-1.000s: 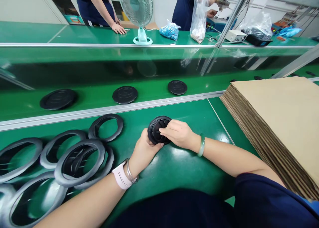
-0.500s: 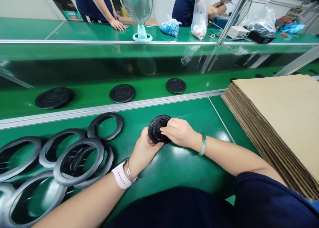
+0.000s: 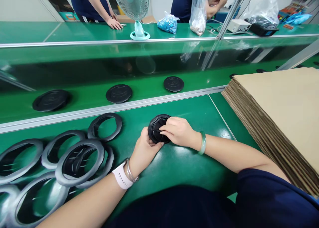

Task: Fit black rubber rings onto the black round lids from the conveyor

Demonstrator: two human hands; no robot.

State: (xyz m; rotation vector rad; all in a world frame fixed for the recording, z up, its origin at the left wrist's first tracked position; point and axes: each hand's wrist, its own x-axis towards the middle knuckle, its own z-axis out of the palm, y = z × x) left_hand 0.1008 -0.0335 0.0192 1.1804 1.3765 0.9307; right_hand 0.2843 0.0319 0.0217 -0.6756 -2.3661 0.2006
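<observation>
Black round part [image 3: 156, 125], still in left hand [image 3: 144, 150], discs [image 3: 119, 93] farther left

round black piece [image 3: 156, 125] partly hidden, fan [image 3: 131, 4] cropped

On my feed, far desk [image 3: 82, 32]: pale green fan [image 3: 132, 2], left of centre. Right of it, a blue-filled bag [image 3: 168, 23], then a tall clear bag [image 3: 198, 15]. Farther right I note a white box [image 3: 238, 26] beside a black tray [image 3: 263, 29]. Person in dark blue [image 3: 86, 4] at far left; second person [image 3: 181, 5] behind the tall bag. Near right: stacked brown sheets [image 3: 279, 98].
</observation>
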